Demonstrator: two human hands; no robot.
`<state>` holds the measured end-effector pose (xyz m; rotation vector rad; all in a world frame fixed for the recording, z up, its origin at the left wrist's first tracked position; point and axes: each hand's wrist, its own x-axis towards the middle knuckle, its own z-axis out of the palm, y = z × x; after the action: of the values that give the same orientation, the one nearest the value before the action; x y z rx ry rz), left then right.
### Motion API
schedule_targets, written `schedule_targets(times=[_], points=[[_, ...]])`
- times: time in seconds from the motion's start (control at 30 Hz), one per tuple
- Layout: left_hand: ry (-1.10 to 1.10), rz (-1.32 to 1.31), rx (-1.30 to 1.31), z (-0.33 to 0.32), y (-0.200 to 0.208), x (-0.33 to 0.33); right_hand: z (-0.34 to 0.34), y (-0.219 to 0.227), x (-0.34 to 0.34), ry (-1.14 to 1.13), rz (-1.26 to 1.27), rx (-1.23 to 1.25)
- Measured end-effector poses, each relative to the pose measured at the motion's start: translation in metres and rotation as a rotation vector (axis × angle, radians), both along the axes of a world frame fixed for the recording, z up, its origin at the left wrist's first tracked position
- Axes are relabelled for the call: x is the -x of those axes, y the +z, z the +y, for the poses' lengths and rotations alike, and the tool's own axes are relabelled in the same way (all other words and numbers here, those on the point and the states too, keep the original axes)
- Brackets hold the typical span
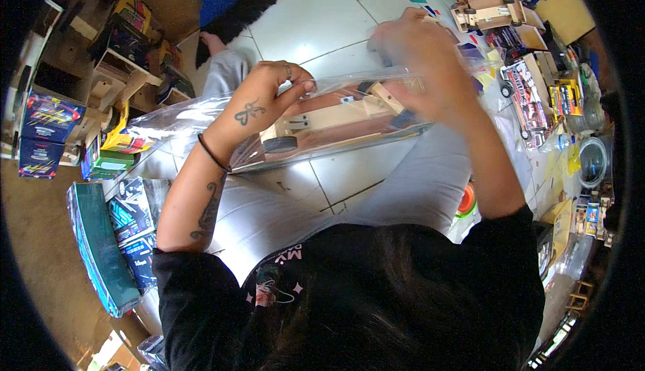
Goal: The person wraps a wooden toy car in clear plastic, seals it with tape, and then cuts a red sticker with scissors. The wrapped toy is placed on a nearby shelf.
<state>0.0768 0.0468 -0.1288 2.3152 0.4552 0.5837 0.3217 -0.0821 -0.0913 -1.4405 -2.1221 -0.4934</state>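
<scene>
Seen through my remote feed, a wooden toy vehicle (pixel 329 121) in clear plastic film (pixel 181 119) lies between the left hand (pixel 272 85) and the right hand (pixel 420 45), on the body side of both. Its long axis runs from left to right across the gap, tilting slightly away from the body at the right end, with a dark wheel (pixel 279 145) just bodyward of the left hand. I judge the left hand the nearer of the two: its thumb and forefinger close together at the film's far edge, pinching it as far as I can see, while loose film trails out beyond the wrist. The right hand, a blur past the far edge near the right end, hides its fingers from me; whether it is spread or gripping, I cannot tell. Below the hands, I see white floor tiles (pixel 336 179) between grey-trousered legs. Well apart to the right of the right hand stands a printed toy truck (pixel 524 102); left and bodyward of the left hand lies a long teal box (pixel 104 250).
</scene>
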Motion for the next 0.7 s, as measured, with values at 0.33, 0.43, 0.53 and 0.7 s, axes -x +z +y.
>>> schedule_targets(times=[0.33,0.43,0.53,0.7], points=[[0.147,0.560,-0.059,0.049,0.008,0.145,0.051,-0.060,0.034,0.232,0.196,0.184],[0.557,0.570,0.197,0.069,0.011,0.261,0.053,-0.058,0.034,0.251,0.223,0.220],[0.786,0.572,0.030,0.071,0.027,0.309,0.055,-0.059,0.035,0.259,0.260,0.279],[0.732,0.121,-0.610,0.035,0.038,0.173,0.055,-0.053,0.032,0.246,0.229,0.363]])
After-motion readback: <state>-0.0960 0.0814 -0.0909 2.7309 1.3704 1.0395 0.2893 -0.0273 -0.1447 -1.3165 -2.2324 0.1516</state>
